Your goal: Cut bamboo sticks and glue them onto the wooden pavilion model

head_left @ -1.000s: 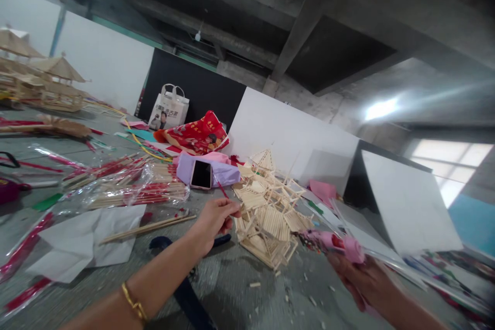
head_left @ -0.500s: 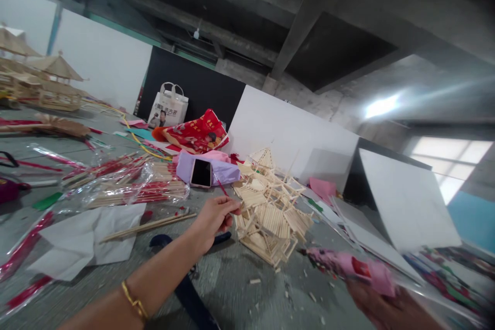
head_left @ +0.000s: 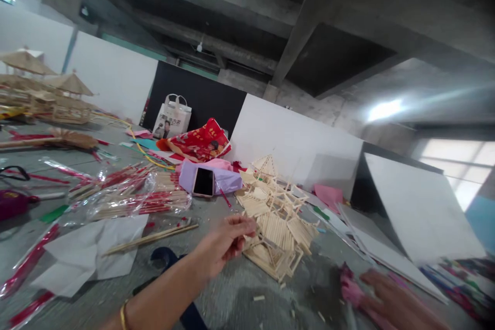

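Observation:
My left hand (head_left: 228, 242) reaches across the middle, thumb and fingertips pinched together at the left edge of a small building model (head_left: 274, 232) made of pale wooden sticks. What the pinch holds, if anything, is too small to make out. At lower right, my right hand (head_left: 394, 296) is smeared by motion, over a pink-wrapped tool (head_left: 351, 289) with a dark tip, low near the tabletop. Whether its fingers grip the tool is unclear. Under my left forearm lies a dark blue curved-handled tool (head_left: 164, 257), partly hidden.
Plastic-wrapped stick bundles (head_left: 143, 203), white paper (head_left: 112, 245) and two loose sticks (head_left: 150, 240) lie left. A phone (head_left: 203, 182) rests on purple paper (head_left: 230, 181) behind. White boards (head_left: 417, 216) lean at right; finished pavilion models (head_left: 69, 100) stand far left. Wood scraps (head_left: 259, 298) dot the table.
My left hand has shifted slightly right and down, still pinched beside the model. My right hand and the pink-wrapped tool have moved lower, with the tool now angled differently. The view has tilted slightly.

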Demonstrator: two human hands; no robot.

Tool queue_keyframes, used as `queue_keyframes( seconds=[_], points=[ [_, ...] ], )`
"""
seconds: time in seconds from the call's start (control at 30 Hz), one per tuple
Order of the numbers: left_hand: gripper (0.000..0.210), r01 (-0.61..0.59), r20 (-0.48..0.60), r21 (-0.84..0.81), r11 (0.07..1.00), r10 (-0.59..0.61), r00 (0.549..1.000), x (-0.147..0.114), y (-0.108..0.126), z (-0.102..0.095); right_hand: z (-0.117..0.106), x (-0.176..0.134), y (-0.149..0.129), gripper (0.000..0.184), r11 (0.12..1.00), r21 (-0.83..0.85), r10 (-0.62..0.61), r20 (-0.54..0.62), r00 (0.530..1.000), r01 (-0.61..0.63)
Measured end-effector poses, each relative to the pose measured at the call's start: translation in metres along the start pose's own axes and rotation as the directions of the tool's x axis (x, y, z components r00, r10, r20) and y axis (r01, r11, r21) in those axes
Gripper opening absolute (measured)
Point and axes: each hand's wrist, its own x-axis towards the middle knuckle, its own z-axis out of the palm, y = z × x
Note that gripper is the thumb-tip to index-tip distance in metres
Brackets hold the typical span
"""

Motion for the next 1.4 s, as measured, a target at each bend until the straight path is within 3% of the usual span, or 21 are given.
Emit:
queue_keyframes(
  seconds=[0.1,0.23,0.3,0.37,0.53,0.73,0.9,1.03,1.4],
  points=[
    [0.031,0.059,0.050,-0.008,0.998,-0.058,0.997,-0.007,-0.005,0.011,-0.013,0.007,-0.066,0.021,0.999,0.011,-0.048,-0.001,0.999,0.048],
    [0.030,0.096,0.163,-0.029,0.995,-0.091,0.983,-0.019,-0.012,0.025,-0.021,0.010,-0.171,0.018,0.959,0.154,-0.253,0.090,0.963,0.238],
    [0.030,0.091,0.215,-0.037,0.995,-0.081,0.973,-0.023,-0.015,0.029,-0.020,0.010,-0.204,0.022,0.953,0.145,-0.282,0.092,0.955,0.268],
    [0.029,0.078,0.247,-0.046,0.996,-0.064,0.967,-0.025,-0.016,0.031,-0.017,0.011,-0.220,0.020,0.946,0.145,-0.305,0.099,0.947,0.289],
    [0.028,0.063,0.263,-0.055,0.997,-0.046,0.964,-0.027,-0.015,0.033,-0.006,0.013,-0.215,0.004,0.913,0.219,-0.364,0.058,0.929,0.344],
    [0.032,0.079,0.282,-0.047,0.996,-0.063,0.957,-0.027,-0.017,0.035,-0.009,0.014,-0.205,0.008,0.895,0.274,-0.387,0.090,0.917,0.351],
    [0.031,0.072,0.211,-0.024,0.997,-0.065,0.975,-0.024,-0.017,0.033,-0.017,0.035,-0.168,0.012,0.920,0.007,-0.393,0.028,0.919,0.393],
    [0.031,0.104,0.163,-0.021,0.994,-0.099,0.982,-0.024,-0.014,0.033,-0.015,0.049,-0.145,0.013,0.875,-0.142,-0.458,0.072,0.886,0.463],
    [0.032,0.112,0.187,-0.019,0.993,-0.107,0.976,-0.025,-0.012,0.033,-0.006,0.050,-0.163,0.012,0.817,-0.327,-0.471,0.096,0.877,0.475]
  ],
)
